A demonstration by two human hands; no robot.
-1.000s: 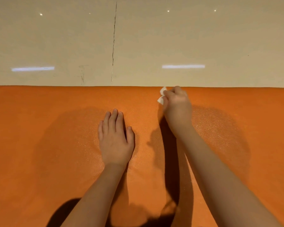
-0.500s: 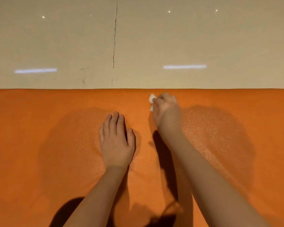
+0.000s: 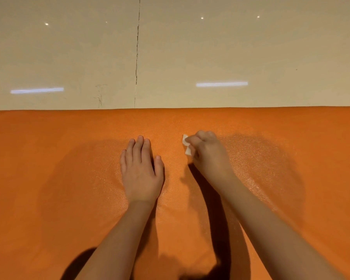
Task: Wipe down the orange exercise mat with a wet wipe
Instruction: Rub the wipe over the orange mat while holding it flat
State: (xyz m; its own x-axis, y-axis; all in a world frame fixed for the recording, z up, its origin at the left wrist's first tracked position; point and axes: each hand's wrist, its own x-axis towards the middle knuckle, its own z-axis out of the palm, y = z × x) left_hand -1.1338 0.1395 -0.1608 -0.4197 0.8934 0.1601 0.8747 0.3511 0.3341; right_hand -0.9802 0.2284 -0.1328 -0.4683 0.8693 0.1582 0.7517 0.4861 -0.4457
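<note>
Nearest, the orange mat [image 3: 49, 188] is seen spread across the whole view, with its long side running left to right. A little further on, the left hand [image 3: 141, 174] is laid flat on the mat. Its fingers are straight and close together, and nothing is held in it.

Just past it and to its right, the wet wipe [image 3: 187, 148] is pinched in the curled fingers of the right hand [image 3: 209, 156] and pressed down on the mat. Only a small white bit of the wipe is seen, poking out on the side that faces the left hand. The two hands are near but not touching.

A shinier patch [image 3: 261, 168] is seen on the mat to the right of the right hand, and it is likely wet. So the dry-looking part is judged to lie to the left of the wipe. A bare strip is also seen between the wipe and the far edge [image 3: 210, 108] of the mat. The right hand is the nearer one to that edge. Beyond the edge, the pale floor [image 3: 190, 57] is seen.
</note>
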